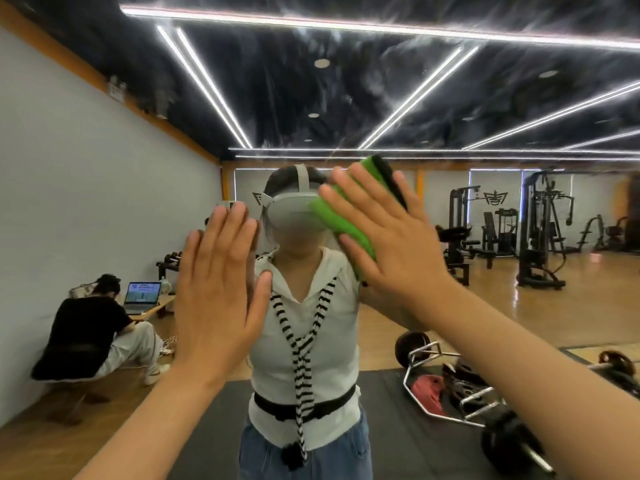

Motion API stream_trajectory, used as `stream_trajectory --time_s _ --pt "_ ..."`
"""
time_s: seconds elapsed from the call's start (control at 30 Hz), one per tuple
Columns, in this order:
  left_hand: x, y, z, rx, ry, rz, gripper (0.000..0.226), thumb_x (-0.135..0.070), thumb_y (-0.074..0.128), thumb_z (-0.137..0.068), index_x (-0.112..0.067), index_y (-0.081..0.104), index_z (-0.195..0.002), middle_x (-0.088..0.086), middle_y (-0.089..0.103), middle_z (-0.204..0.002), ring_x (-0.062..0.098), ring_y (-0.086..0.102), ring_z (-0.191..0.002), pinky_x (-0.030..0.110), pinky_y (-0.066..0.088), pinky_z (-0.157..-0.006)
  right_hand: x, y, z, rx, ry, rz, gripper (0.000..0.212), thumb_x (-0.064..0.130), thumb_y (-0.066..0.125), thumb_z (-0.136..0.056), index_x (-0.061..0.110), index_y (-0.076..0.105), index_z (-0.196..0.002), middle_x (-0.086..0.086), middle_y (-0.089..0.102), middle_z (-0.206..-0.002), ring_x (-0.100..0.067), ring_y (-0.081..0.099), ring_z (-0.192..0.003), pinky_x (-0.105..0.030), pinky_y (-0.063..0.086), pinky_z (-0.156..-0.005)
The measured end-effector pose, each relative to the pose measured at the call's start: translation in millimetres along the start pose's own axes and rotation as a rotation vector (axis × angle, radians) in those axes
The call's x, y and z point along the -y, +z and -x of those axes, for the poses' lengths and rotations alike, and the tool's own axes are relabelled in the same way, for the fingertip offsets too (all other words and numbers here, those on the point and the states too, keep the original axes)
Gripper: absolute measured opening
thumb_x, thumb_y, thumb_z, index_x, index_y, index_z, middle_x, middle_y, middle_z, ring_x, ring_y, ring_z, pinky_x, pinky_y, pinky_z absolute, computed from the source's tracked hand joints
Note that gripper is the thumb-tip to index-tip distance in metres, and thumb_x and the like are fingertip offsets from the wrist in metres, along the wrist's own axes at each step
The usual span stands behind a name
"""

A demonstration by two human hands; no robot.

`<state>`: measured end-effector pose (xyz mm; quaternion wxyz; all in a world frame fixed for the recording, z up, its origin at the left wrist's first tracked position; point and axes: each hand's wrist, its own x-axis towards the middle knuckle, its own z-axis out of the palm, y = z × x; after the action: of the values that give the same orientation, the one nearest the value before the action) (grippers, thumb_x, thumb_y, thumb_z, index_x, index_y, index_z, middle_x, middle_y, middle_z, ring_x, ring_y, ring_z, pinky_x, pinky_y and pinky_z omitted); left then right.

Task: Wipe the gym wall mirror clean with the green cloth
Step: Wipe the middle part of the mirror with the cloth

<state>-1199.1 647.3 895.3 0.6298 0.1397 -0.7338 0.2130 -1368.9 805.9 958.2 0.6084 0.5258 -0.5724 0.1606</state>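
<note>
The wall mirror [346, 98] fills the whole view, with cloudy smears across its upper part. My right hand [388, 237] lies flat with straight fingers, pressing the green cloth [341, 220] against the glass at head height. The cloth is folded and shows green between and above my fingers. My left hand [218, 292] rests flat on the mirror to the left, fingers straight and together, holding nothing. My own reflection stands behind both hands.
Everything else is reflection: a seated person [100, 327] with a laptop [142, 296] at the left, a hex barbell with plates [460, 386] on a dark mat at the lower right, and weight machines [540, 230] at the far right.
</note>
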Motion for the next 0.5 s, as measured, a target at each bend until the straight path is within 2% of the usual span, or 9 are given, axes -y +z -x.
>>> stream_trajectory --time_s 0.1,0.17,0.2,0.3,0.4,0.43,0.5 --pt "1.1 3.7 3.3 0.018 0.006 -0.051 0.065 -0.036 0.038 -0.1 -0.007 0.024 -0.156 0.013 0.022 -0.165 0.027 0.014 -0.154 0.044 0.008 -0.126 -10.0 -0.8 -21.9 -0.1 0.271 -0.004 0.054 0.04 0.021 -0.105 0.024 0.028 -0.156 -0.001 0.026 -0.164 -0.016 0.015 -0.153 -0.045 0.004 -0.124" --pt "1.6 5.4 3.9 0.028 0.013 -0.057 0.066 -0.037 0.037 -0.1 -0.007 0.022 -0.157 0.013 0.021 -0.166 0.028 0.013 -0.154 0.046 0.008 -0.126 11.4 5.8 -39.4 -0.182 0.454 -0.004 0.055 0.04 0.021 -0.105 0.022 0.028 -0.157 -0.001 0.022 -0.165 -0.018 0.013 -0.153 -0.045 0.002 -0.124" --pt "2.0 5.9 4.2 0.03 0.021 -0.061 0.067 -0.038 0.036 -0.1 -0.007 0.02 -0.158 0.013 0.02 -0.166 0.028 0.013 -0.155 0.047 0.008 -0.126 27.3 10.3 -44.0 -0.197 0.477 -0.005 0.056 0.04 0.022 -0.105 0.021 0.028 -0.157 -0.003 0.021 -0.165 -0.019 0.012 -0.154 -0.045 0.001 -0.124" --pt "3.3 6.6 4.2 0.022 0.042 -0.069 0.068 -0.038 0.036 -0.1 -0.007 0.017 -0.158 0.013 0.019 -0.166 0.028 0.013 -0.154 0.048 0.009 -0.125 72.2 21.8 -26.5 -0.111 0.254 0.001 0.056 0.04 0.025 -0.105 0.019 0.028 -0.157 -0.005 0.021 -0.165 -0.022 0.015 -0.153 -0.045 0.004 -0.125" --pt "5.0 7.9 4.8 0.017 0.054 -0.052 0.068 -0.037 0.037 -0.099 -0.006 0.02 -0.158 0.013 0.018 -0.166 0.028 0.013 -0.154 0.05 0.011 -0.124 68.8 20.0 16.0 0.009 0.039 0.036 0.054 0.04 0.024 -0.105 0.022 0.028 -0.156 -0.003 0.023 -0.164 -0.021 0.017 -0.153 -0.046 0.007 -0.124" --pt "5.1 8.4 4.9 0.013 0.057 -0.046 0.067 -0.037 0.037 -0.099 -0.006 0.021 -0.157 0.013 0.019 -0.166 0.029 0.014 -0.154 0.05 0.011 -0.124 56.0 17.6 26.4 0.031 0.026 0.057 0.054 0.04 0.023 -0.105 0.024 0.027 -0.157 -0.003 0.023 -0.164 -0.02 0.017 -0.153 -0.046 0.006 -0.124" --pt "4.4 8.9 4.7 0.003 0.058 -0.041 0.066 -0.036 0.038 -0.099 -0.006 0.024 -0.156 0.014 0.021 -0.165 0.03 0.015 -0.153 0.05 0.011 -0.124 24.9 10.0 35.9 0.047 0.123 0.101 0.054 0.041 0.021 -0.105 0.027 0.02 -0.157 -0.002 0.019 -0.165 -0.019 0.012 -0.154 -0.044 0.001 -0.124"
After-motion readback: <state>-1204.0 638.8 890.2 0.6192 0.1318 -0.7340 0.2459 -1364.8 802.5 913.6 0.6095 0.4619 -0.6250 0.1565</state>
